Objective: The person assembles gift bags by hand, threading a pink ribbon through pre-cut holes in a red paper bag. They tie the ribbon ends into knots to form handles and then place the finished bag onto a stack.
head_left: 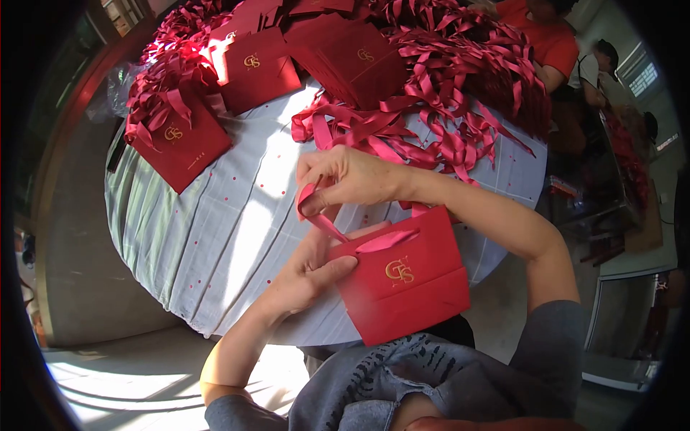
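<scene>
A red paper gift bag with a gold monogram lies tilted at the table's near edge, close to my body. My left hand grips its left side, thumb on the front face and fingers behind. A pink-red ribbon runs across the bag's front near its top edge. Above the bag, my right hand pinches the ribbon's free end, which loops up from the bag's left corner. The fingers behind the bag are partly hidden.
The round table has a pale cloth with small red dots. Stacked red bags, a single bag and heaped ribbons cover its far side. A person in a red shirt is at the upper right, with another person behind.
</scene>
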### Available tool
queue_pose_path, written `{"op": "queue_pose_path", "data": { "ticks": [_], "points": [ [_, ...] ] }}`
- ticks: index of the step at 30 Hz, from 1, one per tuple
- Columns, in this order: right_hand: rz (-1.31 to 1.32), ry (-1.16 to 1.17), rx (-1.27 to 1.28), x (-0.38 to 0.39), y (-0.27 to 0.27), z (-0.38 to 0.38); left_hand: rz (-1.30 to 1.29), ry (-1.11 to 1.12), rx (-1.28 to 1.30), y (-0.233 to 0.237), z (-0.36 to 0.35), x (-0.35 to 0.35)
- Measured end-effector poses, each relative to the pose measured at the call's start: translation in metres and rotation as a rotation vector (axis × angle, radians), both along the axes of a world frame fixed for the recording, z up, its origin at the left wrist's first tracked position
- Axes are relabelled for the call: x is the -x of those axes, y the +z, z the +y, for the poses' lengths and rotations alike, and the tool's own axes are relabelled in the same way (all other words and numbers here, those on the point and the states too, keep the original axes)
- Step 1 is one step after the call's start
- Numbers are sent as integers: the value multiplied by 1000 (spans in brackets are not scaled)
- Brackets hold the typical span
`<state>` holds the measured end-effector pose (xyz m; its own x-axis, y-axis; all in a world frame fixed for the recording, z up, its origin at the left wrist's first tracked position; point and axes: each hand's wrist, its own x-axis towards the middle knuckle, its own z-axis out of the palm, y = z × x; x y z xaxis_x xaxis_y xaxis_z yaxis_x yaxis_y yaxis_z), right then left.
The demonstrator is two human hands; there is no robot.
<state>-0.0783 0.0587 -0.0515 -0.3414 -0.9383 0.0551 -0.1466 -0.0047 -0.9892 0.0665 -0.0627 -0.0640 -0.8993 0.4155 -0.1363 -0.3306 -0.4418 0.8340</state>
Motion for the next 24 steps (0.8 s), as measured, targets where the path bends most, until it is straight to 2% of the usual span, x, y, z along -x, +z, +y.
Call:
{"op": "queue_pose_path", "data": {
  "ticks": [1, 2, 8, 10, 12, 14, 16, 17, 18, 20, 22, 24],
  "points": [
    [-272, 21, -101, -2, 0, -1, 6, -21, 27, 1, 0, 0],
    [-50, 49, -21, 2, -10, -1, 6, -25, 26, -1, 0, 0],
    [234, 70, -39, 9, -12, -5, -24, -153, 137, -6, 0, 2],
    [321, 82, -21, 8, -14, -7, -69, -98, 88, -13, 1, 2],
    [460, -18, 50, 8, -13, -7, -112, -67, 47, -10, 1, 2],
    [476, -35, -40, 10, -4, 0, -160, 20, -74, -10, 3, 1],
    [710, -79, -461, 4, 27, 12, -140, 47, -112, -8, 3, 3],
    [757, -85, -474, 6, 31, 19, -122, 78, -150, -8, 2, 4],
    [758, -77, -477, 6, 35, 29, -123, 84, -156, -7, 1, 4],
    [569, 10, -403, 2, 39, 47, -178, 131, -182, -7, -3, 4],
    [570, 82, -432, -6, 37, 57, -186, 131, -192, -14, -5, 5],
    [611, 45, -409, -15, 38, 62, -190, 108, -176, -11, -1, 6]
  ]
}}
